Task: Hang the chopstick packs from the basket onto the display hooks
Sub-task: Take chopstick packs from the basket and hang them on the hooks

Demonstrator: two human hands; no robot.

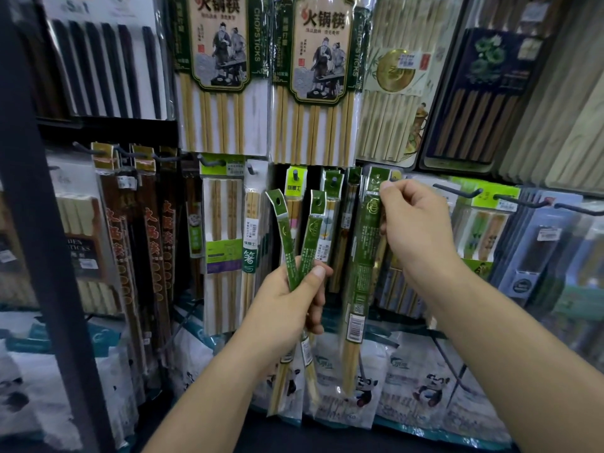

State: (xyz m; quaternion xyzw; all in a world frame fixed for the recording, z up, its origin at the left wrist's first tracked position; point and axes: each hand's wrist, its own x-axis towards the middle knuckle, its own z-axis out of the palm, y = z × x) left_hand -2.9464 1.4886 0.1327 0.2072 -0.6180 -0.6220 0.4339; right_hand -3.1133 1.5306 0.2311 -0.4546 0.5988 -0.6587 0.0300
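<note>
Pinching one green pack (361,256) with right hand (418,230) fingers; left hand (287,308) clasps two others (310,243) below "火锅筷 CHOPSTICKS" packs (218,60).

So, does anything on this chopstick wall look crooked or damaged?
Nothing looks damaged or spilled. The only loose items are the two green packs, splayed in a V in the left hand, and a third green pack that the right hand pinches by its top at the hook row.

l grip (287,299) fist-curled at centre, r grip (418,230) pinching higher up right.
</note>
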